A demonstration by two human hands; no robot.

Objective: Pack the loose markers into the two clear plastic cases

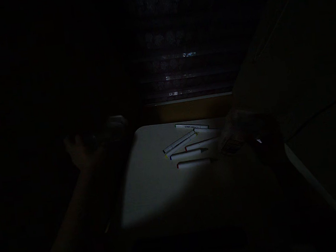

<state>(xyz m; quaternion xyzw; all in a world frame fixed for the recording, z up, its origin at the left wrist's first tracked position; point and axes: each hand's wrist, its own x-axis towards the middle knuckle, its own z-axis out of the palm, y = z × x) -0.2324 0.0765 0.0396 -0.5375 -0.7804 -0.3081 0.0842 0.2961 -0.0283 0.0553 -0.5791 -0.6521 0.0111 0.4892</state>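
Beyond the tabletop's [141, 192] left edge, the left hand [81, 154] is a blur beside a pale object [117, 122]; I can't tell whether it grips; the right hand [266, 144], shadowed near the right edge, seems to have a see-through bag [231, 141], its hold equally unclear; markers [185, 154] lie toward the far edge; slow handling, bag clear of markers, would suit this gloom.

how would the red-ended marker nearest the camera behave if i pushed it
The marker would likely slide, perhaps roll, since it lies loose on the flat tabletop; its cross-section is too dark to judge. Its slim body suggests it's light, and its straight barrel looks stiff.
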